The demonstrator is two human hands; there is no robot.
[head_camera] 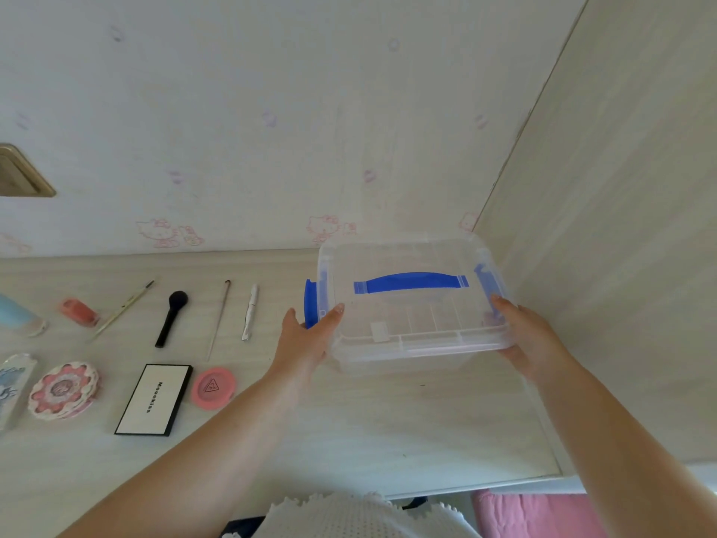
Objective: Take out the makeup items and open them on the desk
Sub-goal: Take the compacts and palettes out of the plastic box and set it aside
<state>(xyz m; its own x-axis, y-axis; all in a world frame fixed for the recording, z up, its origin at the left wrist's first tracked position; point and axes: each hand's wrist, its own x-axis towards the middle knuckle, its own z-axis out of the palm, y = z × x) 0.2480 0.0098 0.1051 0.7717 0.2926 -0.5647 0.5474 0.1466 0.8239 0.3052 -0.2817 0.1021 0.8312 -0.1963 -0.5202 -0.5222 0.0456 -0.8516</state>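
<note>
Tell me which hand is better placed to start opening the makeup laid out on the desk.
Left. The left hand is nearer the pink compact and palette; the right hand holds the clear box farther away.

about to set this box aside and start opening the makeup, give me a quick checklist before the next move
1. Both hands grip the clear box, left hand and right hand at opposite ends: ok.
2. Lid on, blue handle flat: ok.
3. Box looks empty of makeup: ok.
4. Both blue side latches fastened: cannot tell.
5. Items on the desk already open: not ok; black palette and pink compact are closed.
6. Bare desk beneath the box: ok.
</note>
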